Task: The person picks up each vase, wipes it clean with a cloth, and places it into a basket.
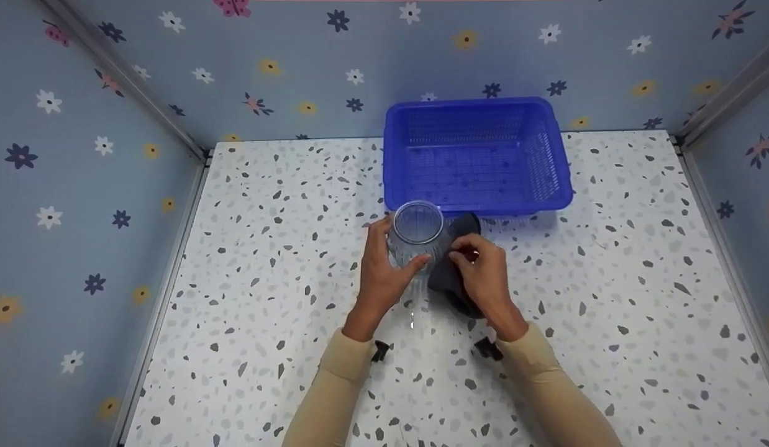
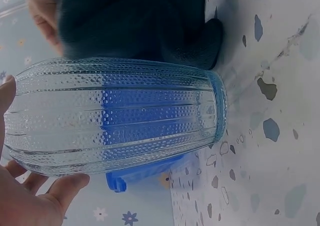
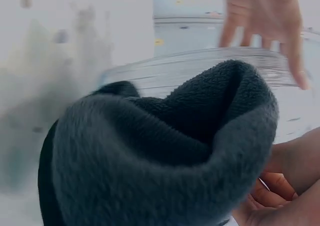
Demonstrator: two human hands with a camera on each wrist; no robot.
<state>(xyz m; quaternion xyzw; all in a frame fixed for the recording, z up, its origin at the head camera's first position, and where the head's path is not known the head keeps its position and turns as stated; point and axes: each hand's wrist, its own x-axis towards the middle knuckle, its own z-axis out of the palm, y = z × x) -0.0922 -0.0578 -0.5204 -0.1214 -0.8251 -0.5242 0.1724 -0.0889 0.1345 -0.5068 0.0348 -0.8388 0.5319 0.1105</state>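
A clear ribbed glass vase (image 1: 407, 249) stands upright in front of the person, its round mouth facing up. The left hand (image 1: 382, 268) grips it from the left, thumb across the front and fingers round the far side. In the left wrist view, the vase's dotted, ribbed wall (image 2: 135, 113) fills the middle, with its base at the tabletop. Against the vase's right side is a dark grey cloth (image 1: 445, 276), pinched at its upper part by the right hand (image 1: 486, 273). Seen from the right wrist, the fuzzy cloth (image 3: 165, 186) hangs in thick folds and hides part of the vase.
Just behind the vase sits a blue plastic basket (image 1: 477, 208) with perforated walls. The speckled white tabletop (image 1: 285, 248) is enclosed by flower-patterned panels (image 1: 359, 68) at the back and sides. Black straps (image 1: 380, 351) show at the wrists.
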